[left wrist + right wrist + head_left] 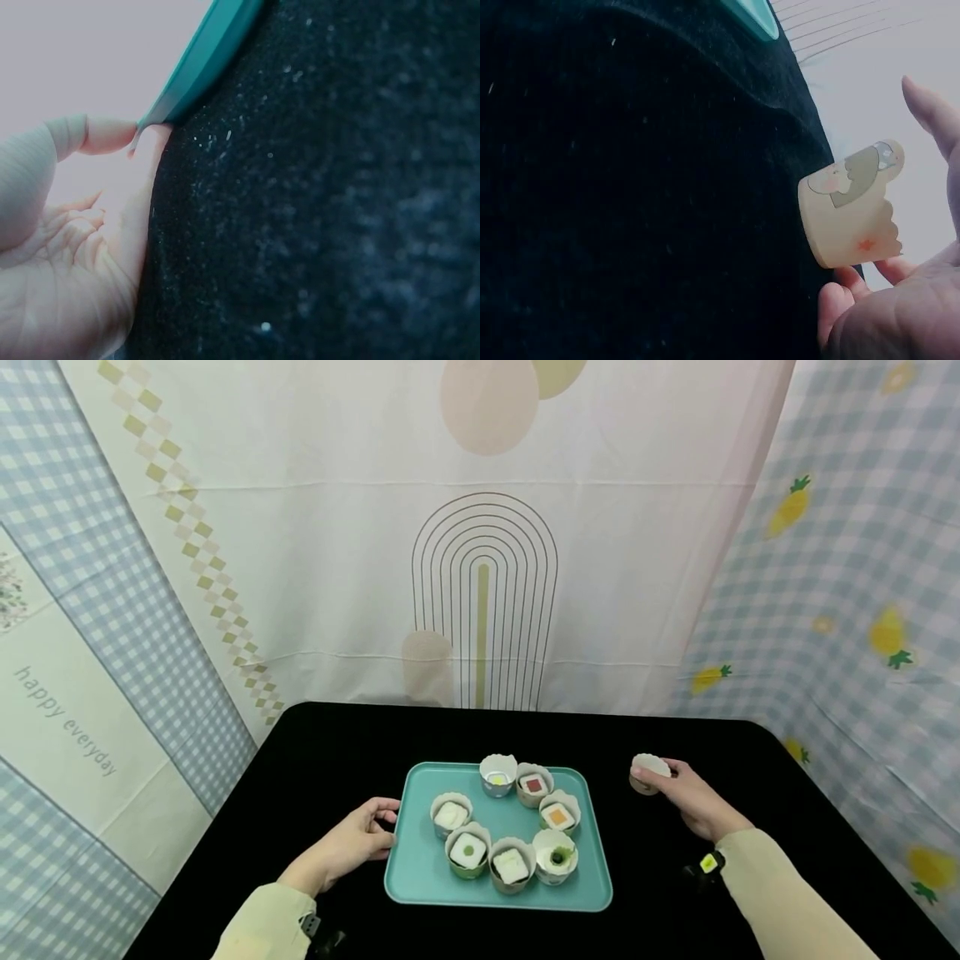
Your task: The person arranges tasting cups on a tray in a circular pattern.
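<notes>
My left hand [352,843] pinches the left edge of a teal tray [510,900] between thumb and finger; the left wrist view shows the tray rim [193,71] at the fingertips. Paper cups with scalloped rims stand on the tray, each holding a small food-like piece. A white block with a green dot [468,852] sits in one, and a block with an orange square [558,816] in another. To the tray's right, my right hand [697,802] is around an upright paper cup [855,210]. Fingers touch its side while the straight thumb stands off near the rim.
The black tabletop [330,752] spreads around the tray. A patterned white curtain [337,568] hangs behind the table, with a blue checked cloth [795,635] at the right and another [142,635] at the left.
</notes>
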`<state>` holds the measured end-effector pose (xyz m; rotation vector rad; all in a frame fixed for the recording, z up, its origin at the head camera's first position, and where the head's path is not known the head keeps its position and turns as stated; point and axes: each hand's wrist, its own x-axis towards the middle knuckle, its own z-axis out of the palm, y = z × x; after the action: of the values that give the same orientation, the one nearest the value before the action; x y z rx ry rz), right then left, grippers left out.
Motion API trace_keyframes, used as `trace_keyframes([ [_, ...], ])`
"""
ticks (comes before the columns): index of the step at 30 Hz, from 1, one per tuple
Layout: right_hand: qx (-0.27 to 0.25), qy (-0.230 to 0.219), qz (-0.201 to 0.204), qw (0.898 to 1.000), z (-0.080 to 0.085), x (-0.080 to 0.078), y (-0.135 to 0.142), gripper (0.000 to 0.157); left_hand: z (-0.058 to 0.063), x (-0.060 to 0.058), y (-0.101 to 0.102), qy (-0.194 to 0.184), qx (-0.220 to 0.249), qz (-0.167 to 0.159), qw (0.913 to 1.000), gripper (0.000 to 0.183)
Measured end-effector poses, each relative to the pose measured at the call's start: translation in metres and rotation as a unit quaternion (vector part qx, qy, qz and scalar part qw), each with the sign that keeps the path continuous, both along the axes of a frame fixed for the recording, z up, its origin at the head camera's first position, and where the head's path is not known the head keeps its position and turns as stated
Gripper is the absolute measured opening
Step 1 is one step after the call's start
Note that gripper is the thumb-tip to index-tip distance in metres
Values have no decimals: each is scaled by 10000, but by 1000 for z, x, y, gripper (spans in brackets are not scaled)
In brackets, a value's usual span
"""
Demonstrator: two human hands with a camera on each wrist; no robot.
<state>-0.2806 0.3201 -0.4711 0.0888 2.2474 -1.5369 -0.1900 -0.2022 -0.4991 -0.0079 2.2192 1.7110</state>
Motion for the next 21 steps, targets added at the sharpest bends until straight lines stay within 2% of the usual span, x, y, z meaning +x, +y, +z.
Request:
trace_keyframes([
  [3,-76,92,27,9999,-5,-1,-2,97,0,0,1,-32,5,29,10000,52],
  [9,140,242,-202,9994,-12,-2,-2,96,-1,-1,1,-39,11,19,10000,52],
  [14,148,339,-236,9990,-15,0,-2,90,-1,-1,2,-12,5,32,10000,52],
  [21,159,381,-304,9987,-16,4,-1,89,-3,-2,1,-12,41,46,10000,52],
])
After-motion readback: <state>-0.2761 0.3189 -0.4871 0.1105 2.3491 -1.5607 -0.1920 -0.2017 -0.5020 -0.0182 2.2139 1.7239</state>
